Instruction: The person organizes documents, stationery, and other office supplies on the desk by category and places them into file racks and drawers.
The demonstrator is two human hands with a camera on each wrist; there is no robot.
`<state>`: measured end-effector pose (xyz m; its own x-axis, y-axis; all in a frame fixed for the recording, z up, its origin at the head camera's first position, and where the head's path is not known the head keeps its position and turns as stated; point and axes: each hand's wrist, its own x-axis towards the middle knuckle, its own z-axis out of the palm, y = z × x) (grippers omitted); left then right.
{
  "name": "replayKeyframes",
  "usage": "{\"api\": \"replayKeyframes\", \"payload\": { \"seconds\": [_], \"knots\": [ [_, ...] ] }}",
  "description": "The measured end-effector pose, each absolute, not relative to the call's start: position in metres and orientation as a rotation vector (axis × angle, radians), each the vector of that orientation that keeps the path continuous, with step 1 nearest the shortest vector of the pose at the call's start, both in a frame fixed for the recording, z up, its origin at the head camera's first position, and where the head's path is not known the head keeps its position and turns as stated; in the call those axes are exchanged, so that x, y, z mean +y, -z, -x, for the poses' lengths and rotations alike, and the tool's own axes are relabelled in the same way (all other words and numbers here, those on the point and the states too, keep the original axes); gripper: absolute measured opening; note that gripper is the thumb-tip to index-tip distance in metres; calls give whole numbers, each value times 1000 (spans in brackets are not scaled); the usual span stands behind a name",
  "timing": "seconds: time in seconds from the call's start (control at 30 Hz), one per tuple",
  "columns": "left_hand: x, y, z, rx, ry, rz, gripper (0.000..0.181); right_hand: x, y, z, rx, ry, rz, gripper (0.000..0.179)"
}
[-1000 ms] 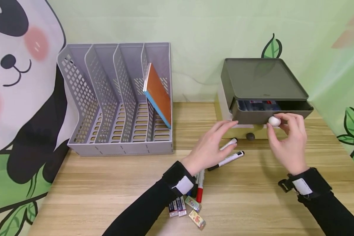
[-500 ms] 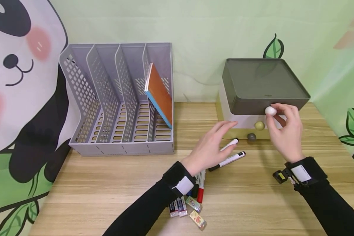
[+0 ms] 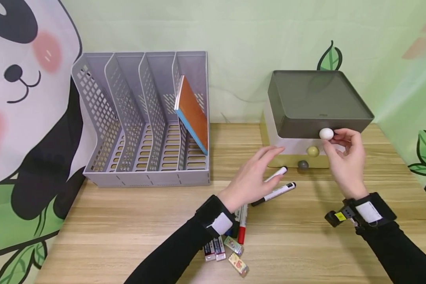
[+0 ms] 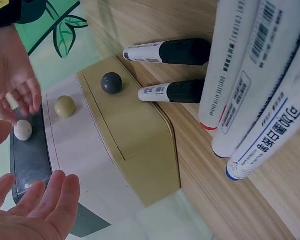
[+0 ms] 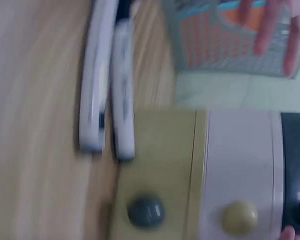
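Observation:
A small desktop drawer unit [image 3: 321, 94] stands at the back right, with a dark grey top drawer [image 3: 301, 128], a white middle drawer and a yellow bottom one. All three drawers are closed. My right hand [image 3: 347, 161] is at the round white knob [image 3: 326, 133] of the top drawer, fingers loosely bent at its right side and thumb just under it, not wrapped round it. Left of the unit's front, my left hand [image 3: 253, 177] hovers over the table with spread fingers and holds nothing. Below it lie two white markers, one of them [image 3: 278, 191] with a black cap.
A grey file rack [image 3: 149, 177] with an orange book [image 3: 191, 114] leaning in its right slot stands at the back left. More markers [image 3: 242, 225] and several erasers [image 3: 238, 264] lie near my left forearm. A yellow knob [image 3: 312, 151] and a grey knob [image 3: 303, 165] stick out below.
The top drawer, open with blue packs showing inside a second ago, has been pushed shut by my right hand. Since then its fingers have loosened from the white knob. My left hand has hardly moved.

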<state>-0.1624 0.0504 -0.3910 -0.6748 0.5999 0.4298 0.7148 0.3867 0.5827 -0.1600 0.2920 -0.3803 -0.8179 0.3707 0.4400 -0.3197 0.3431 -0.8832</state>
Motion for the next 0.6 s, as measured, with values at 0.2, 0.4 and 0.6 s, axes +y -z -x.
{"api": "replayKeyframes", "payload": {
  "seconds": [0.2, 0.4, 0.6],
  "knots": [
    [49, 393, 163, -2511, 1159, 1176, 65, 308, 407, 162, -1802, -2015, 295, 29],
    [48, 394, 163, -2514, 1162, 1169, 66, 354, 480, 192, -1908, -2087, 358, 49],
    [48, 396, 164, -2524, 1165, 1162, 66, 359, 496, 198, -1896, -2208, 331, 61]
  ]
}}
